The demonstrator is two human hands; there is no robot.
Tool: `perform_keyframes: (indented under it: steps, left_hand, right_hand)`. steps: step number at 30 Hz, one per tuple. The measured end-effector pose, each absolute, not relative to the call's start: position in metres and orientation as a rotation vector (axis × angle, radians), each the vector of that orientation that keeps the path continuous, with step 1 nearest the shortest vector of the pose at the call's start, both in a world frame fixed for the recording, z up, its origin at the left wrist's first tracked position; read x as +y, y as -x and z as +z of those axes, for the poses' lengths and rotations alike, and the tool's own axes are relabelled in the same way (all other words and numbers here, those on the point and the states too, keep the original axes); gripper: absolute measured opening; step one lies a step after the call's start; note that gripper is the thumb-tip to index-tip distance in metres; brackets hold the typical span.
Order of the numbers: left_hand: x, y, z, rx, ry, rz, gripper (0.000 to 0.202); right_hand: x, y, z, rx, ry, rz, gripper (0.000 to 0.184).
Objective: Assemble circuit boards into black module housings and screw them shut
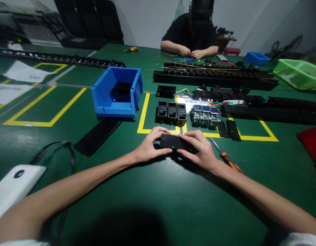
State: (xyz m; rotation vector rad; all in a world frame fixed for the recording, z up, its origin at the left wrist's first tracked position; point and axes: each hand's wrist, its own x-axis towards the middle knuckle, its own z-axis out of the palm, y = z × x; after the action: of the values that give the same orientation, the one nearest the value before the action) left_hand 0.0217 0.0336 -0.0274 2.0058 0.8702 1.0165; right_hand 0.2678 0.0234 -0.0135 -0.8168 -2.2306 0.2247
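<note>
I see a black slab (97, 137) left of my operator's left hand (150, 145), with a blue bin (115, 111) farther out from that hand. Left hand is partly curled, thumb and fingers gripping the left end of a black case (169, 140). Case sits between both hands, tilted a little. Three black housings (172, 113) stand in a row just beyond it. Right hand (201, 150), also partly curled, pinches the case's right end. Circuit boards (204, 118) lie beyond right hand; orange-handled screwdriver (227, 159) is just right of it.
</note>
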Motion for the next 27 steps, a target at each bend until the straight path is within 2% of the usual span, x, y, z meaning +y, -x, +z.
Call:
perform_keyframes:
  steps: [2,4,8,12,17,23,27]
  left_hand:
    - [0.034,-0.022,-0.03,0.908,-1.9,1.062,0.054]
    - [0.033,-0.022,-0.031,0.895,-1.881,1.08,0.059]
    - [0.031,-0.022,-0.028,0.837,-2.006,1.072,0.045]
    - [0.031,-0.021,-0.028,0.87,-1.92,1.032,0.053]
    - [0.034,-0.021,-0.03,0.899,-1.889,1.028,0.046]
    - [0.035,-0.02,-0.029,0.892,-1.912,0.997,0.049]
    - [0.034,-0.021,-0.026,0.9,-1.888,0.964,0.045]
  right_hand:
    - [0.023,-0.267,-0.011,-2.234,0.822,0.252,0.047]
    - [0.023,-0.266,-0.008,-2.247,0.832,0.267,0.045]
    - [0.024,-0.266,-0.004,-2.286,0.865,0.275,0.042]
    - [0.029,-0.273,0.001,-2.319,0.919,0.382,0.039]
    - [0.036,-0.285,0.001,-2.236,0.975,0.504,0.035]
    - [0.028,-0.282,-0.007,-2.14,0.994,0.49,0.037]
    - [0.022,-0.276,-0.012,-2.114,1.0,0.433,0.041]
